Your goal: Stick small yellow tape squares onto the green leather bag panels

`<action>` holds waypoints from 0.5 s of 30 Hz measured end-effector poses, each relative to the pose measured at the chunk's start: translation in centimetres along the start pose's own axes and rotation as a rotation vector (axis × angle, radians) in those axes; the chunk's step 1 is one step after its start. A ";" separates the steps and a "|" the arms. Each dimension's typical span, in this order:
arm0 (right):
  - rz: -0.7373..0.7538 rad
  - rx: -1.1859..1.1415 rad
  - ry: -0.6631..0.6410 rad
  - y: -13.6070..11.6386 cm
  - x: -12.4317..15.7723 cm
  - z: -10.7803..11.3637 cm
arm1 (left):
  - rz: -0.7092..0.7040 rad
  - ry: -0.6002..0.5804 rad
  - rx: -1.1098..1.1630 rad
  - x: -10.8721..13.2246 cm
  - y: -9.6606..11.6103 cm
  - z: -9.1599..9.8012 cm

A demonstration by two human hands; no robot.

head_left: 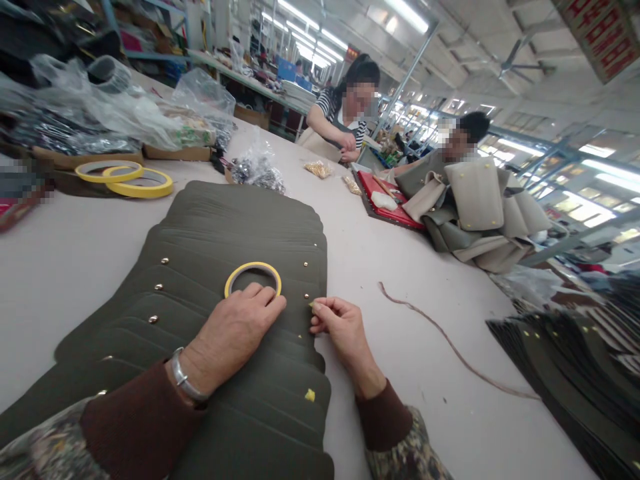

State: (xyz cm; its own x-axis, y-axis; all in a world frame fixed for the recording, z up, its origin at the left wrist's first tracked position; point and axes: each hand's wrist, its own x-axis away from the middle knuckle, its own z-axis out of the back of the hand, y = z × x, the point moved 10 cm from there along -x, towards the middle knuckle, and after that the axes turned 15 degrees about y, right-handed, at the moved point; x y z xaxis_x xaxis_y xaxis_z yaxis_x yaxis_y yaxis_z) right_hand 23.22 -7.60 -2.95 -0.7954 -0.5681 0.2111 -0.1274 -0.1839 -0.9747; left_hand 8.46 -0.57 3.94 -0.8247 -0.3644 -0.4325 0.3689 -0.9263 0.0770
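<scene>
A fanned stack of dark olive leather panels (200, 240) with small brass studs lies on the table before me. My left hand (233, 333) rests flat on the panels, fingers together, its fingertips touching a yellow tape roll (253, 275) that lies on the stack. My right hand (340, 323) sits at the stack's right edge, fingers curled, pinching a small yellow piece of tape (313, 305) between thumb and forefinger. Another small yellow scrap (310, 395) is stuck on a nearer panel.
Two more yellow tape rolls (135, 179) lie at far left beside plastic bags (115, 107) and boxes. A thin brown strip (450, 343) crosses the table on the right. More dark panels (575, 360) are stacked at right. Two persons work across the table near beige pieces (475, 200) and a red tray (385, 203).
</scene>
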 end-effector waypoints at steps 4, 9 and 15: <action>0.034 0.063 -0.015 -0.1 0.3 -0.3 | -0.030 -0.080 0.028 0.2 0.7 -0.2; 0.108 0.259 -0.084 -0.6 1.3 -0.7 | -0.032 -0.104 0.037 0.4 1.0 -0.5; 0.373 0.528 -0.117 -2.6 2.6 -1.4 | -0.035 -0.087 0.046 0.3 0.9 -0.5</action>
State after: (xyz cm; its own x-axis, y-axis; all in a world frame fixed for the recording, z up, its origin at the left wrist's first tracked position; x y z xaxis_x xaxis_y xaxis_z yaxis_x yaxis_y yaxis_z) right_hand 20.68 -7.52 0.07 -0.6563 -0.7481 -0.0985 0.4767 -0.3098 -0.8227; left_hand 8.78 -1.47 3.46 -0.8716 -0.3368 -0.3562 0.3208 -0.9413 0.1051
